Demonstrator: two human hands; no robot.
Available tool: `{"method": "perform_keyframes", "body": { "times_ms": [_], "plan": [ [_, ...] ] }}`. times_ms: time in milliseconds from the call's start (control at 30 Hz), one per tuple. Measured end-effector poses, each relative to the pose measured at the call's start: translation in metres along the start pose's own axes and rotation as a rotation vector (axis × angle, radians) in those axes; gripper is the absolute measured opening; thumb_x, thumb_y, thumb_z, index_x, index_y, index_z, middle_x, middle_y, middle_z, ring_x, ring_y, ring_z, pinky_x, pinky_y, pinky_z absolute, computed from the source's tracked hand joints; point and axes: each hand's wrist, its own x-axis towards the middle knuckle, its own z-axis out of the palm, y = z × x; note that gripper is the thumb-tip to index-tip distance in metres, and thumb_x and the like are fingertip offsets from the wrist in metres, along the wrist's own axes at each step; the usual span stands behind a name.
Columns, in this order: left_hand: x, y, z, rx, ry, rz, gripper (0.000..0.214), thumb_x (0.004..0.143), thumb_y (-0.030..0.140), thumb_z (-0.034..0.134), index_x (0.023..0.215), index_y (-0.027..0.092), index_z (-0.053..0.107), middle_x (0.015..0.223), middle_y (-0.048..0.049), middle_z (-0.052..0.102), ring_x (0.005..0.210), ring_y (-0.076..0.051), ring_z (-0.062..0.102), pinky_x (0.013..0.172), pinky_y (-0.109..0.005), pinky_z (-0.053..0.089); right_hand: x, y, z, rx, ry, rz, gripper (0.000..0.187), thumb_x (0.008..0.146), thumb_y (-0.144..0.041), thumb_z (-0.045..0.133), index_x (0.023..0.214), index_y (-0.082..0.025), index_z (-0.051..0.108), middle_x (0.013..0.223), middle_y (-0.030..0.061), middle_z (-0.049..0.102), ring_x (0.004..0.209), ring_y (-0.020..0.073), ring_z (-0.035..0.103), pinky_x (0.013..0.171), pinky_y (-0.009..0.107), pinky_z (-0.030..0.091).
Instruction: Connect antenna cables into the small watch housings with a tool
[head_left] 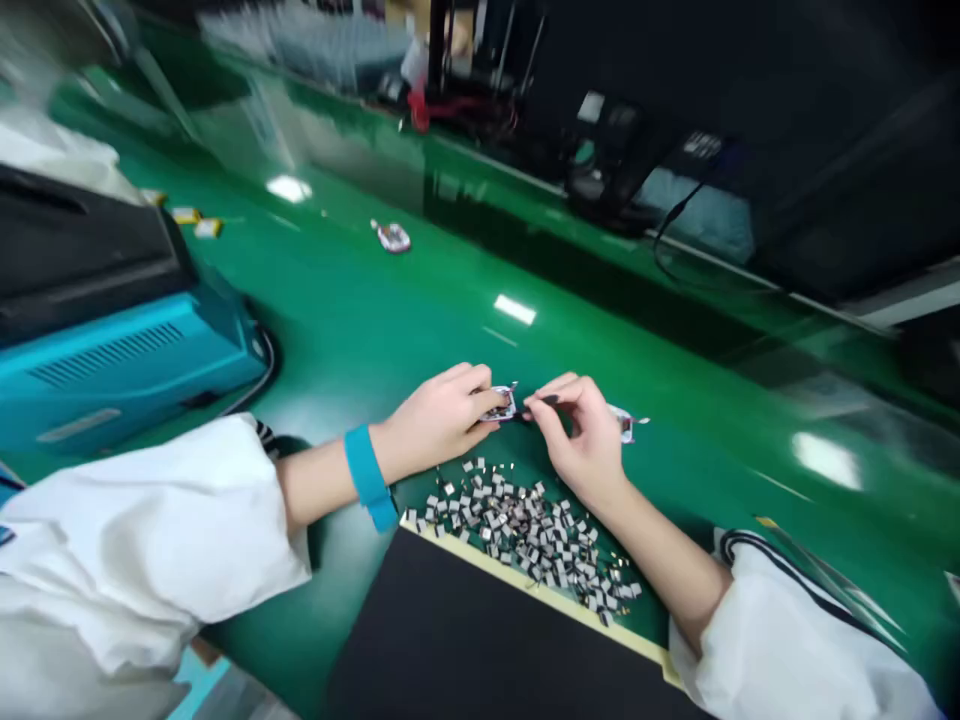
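My left hand (448, 418), with a blue strap (365, 465) round its wrist, is closed on a small light-rimmed electronic device (501, 404) with its inner parts showing. Just right of it, my right hand (583, 428) is pinched on a small dark piece (551, 400), too blurred to name exactly. Past the right hand lies a similar small device (624, 423), partly hidden by the fingers. Below both hands spreads a pile of small grey-and-black components (536, 530), loose on the green table mat (337, 330).
A black panel with a pale yellow edge (525, 640) borders the pile at the front. To the left stands a teal and black machine (135, 350) with a cable. Farther back lie another small device (394, 238) and yellow pieces (207, 228). Dark equipment (622, 140) lines the back.
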Motion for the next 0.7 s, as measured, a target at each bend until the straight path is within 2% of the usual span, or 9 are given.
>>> {"method": "perform_keyframes", "body": {
  "times_ms": [100, 167, 233, 300, 400, 500, 600, 700],
  "plan": [
    [0.003, 0.005, -0.001, -0.060, 0.061, -0.247, 0.040, 0.076, 0.036, 0.058, 0.107, 0.013, 0.048, 0.095, -0.0080, 0.048, 0.089, -0.021, 0.049, 0.078, -0.035, 0.046, 0.000, 0.002, -0.004, -0.107, -0.031, -0.003, 0.006, 0.087, -0.018, 0.037, 0.081, -0.018, 0.036, 0.075, 0.0025, 0.050, 0.065, 0.0123, 0.052, 0.059, 0.026, 0.044],
    [0.002, 0.011, -0.001, -0.203, 0.077, -0.312, 0.053, 0.073, 0.039, 0.060, 0.115, 0.012, 0.040, 0.102, -0.0096, 0.045, 0.086, -0.019, 0.050, 0.075, -0.034, 0.048, -0.001, 0.003, -0.005, -0.168, -0.065, -0.012, 0.005, 0.087, -0.016, 0.035, 0.083, -0.017, 0.038, 0.074, 0.0036, 0.049, 0.061, 0.0132, 0.051, 0.056, 0.027, 0.042],
    [-0.002, 0.015, -0.002, -0.359, 0.060, -0.299, 0.052, 0.075, 0.028, 0.057, 0.119, 0.013, 0.034, 0.105, -0.0087, 0.043, 0.077, -0.014, 0.051, 0.069, -0.028, 0.049, -0.003, 0.003, -0.005, -0.225, -0.104, -0.019, 0.008, 0.086, -0.015, 0.033, 0.084, -0.016, 0.041, 0.074, 0.0054, 0.050, 0.064, 0.0154, 0.051, 0.058, 0.028, 0.043],
    [-0.006, 0.012, -0.002, -0.433, 0.051, -0.257, 0.052, 0.072, 0.013, 0.052, 0.121, 0.016, 0.034, 0.106, -0.0073, 0.044, 0.076, -0.012, 0.051, 0.070, -0.027, 0.049, -0.005, 0.001, -0.005, -0.270, -0.143, -0.026, 0.010, 0.086, -0.013, 0.033, 0.085, -0.015, 0.043, 0.077, 0.0070, 0.052, 0.070, 0.0174, 0.053, 0.062, 0.030, 0.045],
    [-0.004, -0.001, -0.002, -0.461, 0.058, -0.156, 0.062, 0.067, 0.005, 0.050, 0.125, 0.019, 0.032, 0.115, -0.0081, 0.046, 0.103, -0.018, 0.047, 0.091, -0.035, 0.042, -0.005, -0.003, -0.007, -0.318, -0.190, -0.026, 0.007, 0.084, -0.013, 0.039, 0.085, -0.015, 0.045, 0.078, 0.0060, 0.053, 0.072, 0.0163, 0.053, 0.062, 0.028, 0.045],
    [0.004, -0.017, -0.002, -0.542, -0.038, -0.054, 0.062, 0.072, 0.009, 0.053, 0.129, 0.020, 0.030, 0.125, -0.0082, 0.044, 0.119, -0.020, 0.037, 0.102, -0.040, 0.031, -0.003, -0.006, -0.008, -0.343, -0.208, -0.027, 0.006, 0.080, -0.016, 0.050, 0.086, -0.015, 0.048, 0.078, 0.0036, 0.054, 0.067, 0.0140, 0.052, 0.058, 0.025, 0.045],
    [0.010, -0.026, -0.003, -0.580, -0.102, -0.049, 0.060, 0.074, 0.022, 0.061, 0.127, 0.021, 0.034, 0.119, -0.0070, 0.051, 0.115, -0.021, 0.043, 0.100, -0.041, 0.033, 0.004, -0.003, -0.005, -0.343, -0.214, -0.063, 0.010, 0.079, -0.018, 0.055, 0.088, -0.016, 0.050, 0.078, 0.0015, 0.055, 0.059, 0.0104, 0.050, 0.054, 0.022, 0.046],
    [0.010, -0.026, -0.002, -0.575, -0.080, -0.086, 0.058, 0.072, 0.025, 0.063, 0.125, 0.021, 0.038, 0.114, -0.0063, 0.055, 0.110, -0.022, 0.047, 0.098, -0.041, 0.035, 0.009, 0.002, -0.003, -0.353, -0.231, -0.151, 0.010, 0.080, -0.018, 0.055, 0.090, -0.016, 0.053, 0.086, 0.0025, 0.057, 0.062, 0.0087, 0.052, 0.058, 0.020, 0.048]
  ]
}}
